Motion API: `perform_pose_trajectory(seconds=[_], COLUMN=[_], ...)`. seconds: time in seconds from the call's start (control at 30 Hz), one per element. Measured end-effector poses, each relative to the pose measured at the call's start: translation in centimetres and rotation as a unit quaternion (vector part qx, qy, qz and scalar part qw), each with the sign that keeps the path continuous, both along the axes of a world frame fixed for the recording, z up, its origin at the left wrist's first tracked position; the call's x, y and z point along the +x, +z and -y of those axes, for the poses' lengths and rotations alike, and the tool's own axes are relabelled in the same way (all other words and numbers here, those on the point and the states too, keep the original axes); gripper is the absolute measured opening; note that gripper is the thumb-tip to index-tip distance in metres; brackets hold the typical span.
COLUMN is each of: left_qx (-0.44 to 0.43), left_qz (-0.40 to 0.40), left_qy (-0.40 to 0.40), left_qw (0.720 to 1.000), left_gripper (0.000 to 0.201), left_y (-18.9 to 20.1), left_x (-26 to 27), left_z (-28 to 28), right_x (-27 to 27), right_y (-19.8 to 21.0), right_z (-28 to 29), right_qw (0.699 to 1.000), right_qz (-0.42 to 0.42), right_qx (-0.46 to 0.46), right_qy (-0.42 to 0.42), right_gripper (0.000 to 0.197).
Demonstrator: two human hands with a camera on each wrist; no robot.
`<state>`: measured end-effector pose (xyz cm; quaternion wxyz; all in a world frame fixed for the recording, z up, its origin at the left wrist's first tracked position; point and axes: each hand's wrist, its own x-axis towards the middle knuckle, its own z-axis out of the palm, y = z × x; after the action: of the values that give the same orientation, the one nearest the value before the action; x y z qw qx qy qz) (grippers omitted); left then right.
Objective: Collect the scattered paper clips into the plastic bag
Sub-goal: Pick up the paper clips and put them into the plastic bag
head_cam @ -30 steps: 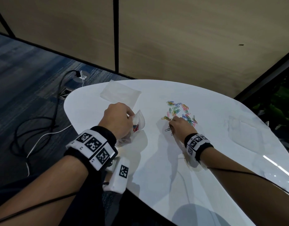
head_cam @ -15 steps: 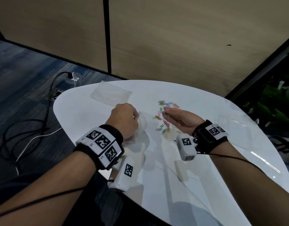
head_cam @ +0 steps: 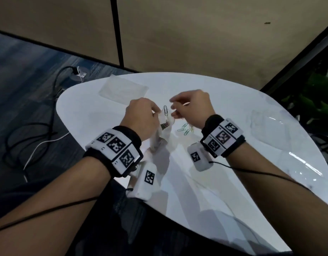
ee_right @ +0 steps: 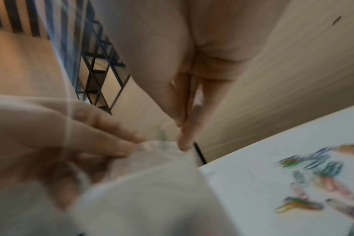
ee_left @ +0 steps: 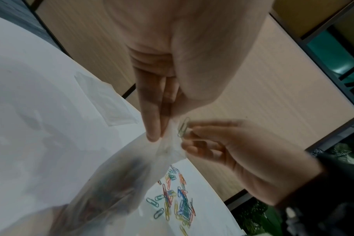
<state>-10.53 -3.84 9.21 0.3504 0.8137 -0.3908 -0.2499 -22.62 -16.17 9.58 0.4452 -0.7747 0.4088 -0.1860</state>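
Observation:
My left hand (head_cam: 155, 112) pinches the rim of a clear plastic bag (head_cam: 164, 132) and holds it up above the white table (head_cam: 224, 191). Several coloured clips show through the bag's lower part. My right hand (head_cam: 173, 110) is at the bag's mouth and pinches one paper clip (head_cam: 166, 110) by its lower end. In the left wrist view the clip (ee_left: 183, 129) looks green, and it stands upright between the left fingers (ee_left: 152, 127) and the right fingertips (ee_left: 192, 133). Loose clips (head_cam: 185, 129) lie on the table under my right hand, and as a coloured pile (ee_left: 176, 199) below the bag (ee_left: 111, 183).
A second clear bag (head_cam: 122, 89) lies flat at the table's far left, and another clear sheet (head_cam: 266, 126) at its right. Cables (head_cam: 39, 130) trail over the floor to the left. A plant (head_cam: 316, 100) stands to the right, wall panels behind.
My right hand has left the clip pile, lifted, and moved left to the bag's mouth with one clip. My left hand has raised the bag slightly.

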Motion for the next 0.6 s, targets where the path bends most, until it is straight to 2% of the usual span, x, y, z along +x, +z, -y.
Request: perform_pose_trajectory(seconds=[0.1, 0.17, 0.27, 0.33, 0.43, 0.53, 0.6], left_qx=[0.005, 0.003, -0.001, -0.003, -0.004, -0.006, -0.007], left_qz=[-0.012, -0.016, -0.016, -0.015, -0.018, -0.022, -0.027], left_qy=[0.006, 0.004, -0.003, -0.01, -0.014, -0.008, -0.004], left_qw=[1.0, 1.0, 1.0, 1.0, 1.0, 1.0, 1.0], left_gripper=[0.016, 0.017, 0.017, 0.016, 0.016, 0.016, 0.016], left_y=[-0.2, -0.4, -0.6, -0.7, -0.7, -0.8, -0.8], left_x=[1.2, 1.8, 2.2, 2.4, 2.6, 2.6, 2.5], left_z=[-0.7, -1.1, -1.6, -1.7, -1.7, -1.7, -1.5], right_x=[-0.6, -1.3, -2.4, -2.8, -1.4, 1.4, 3.0], right_y=[-2.1, -4.8, -8.3, -10.0, -11.4, -11.1, -11.1], right_z=[2.8, 5.6, 10.4, 12.6, 13.9, 13.1, 12.3], right_qw=[0.997, 0.995, 0.97, 0.947, 0.94, 0.933, 0.915], right_qz=[0.033, -0.001, -0.184, -0.281, -0.324, -0.35, -0.371], right_qx=[0.045, 0.037, -0.069, -0.041, -0.024, -0.085, -0.134], right_qy=[-0.048, -0.093, -0.144, -0.149, -0.104, 0.005, 0.085], right_gripper=[0.016, 0.016, 0.03, 0.048, 0.058, 0.056, 0.053])
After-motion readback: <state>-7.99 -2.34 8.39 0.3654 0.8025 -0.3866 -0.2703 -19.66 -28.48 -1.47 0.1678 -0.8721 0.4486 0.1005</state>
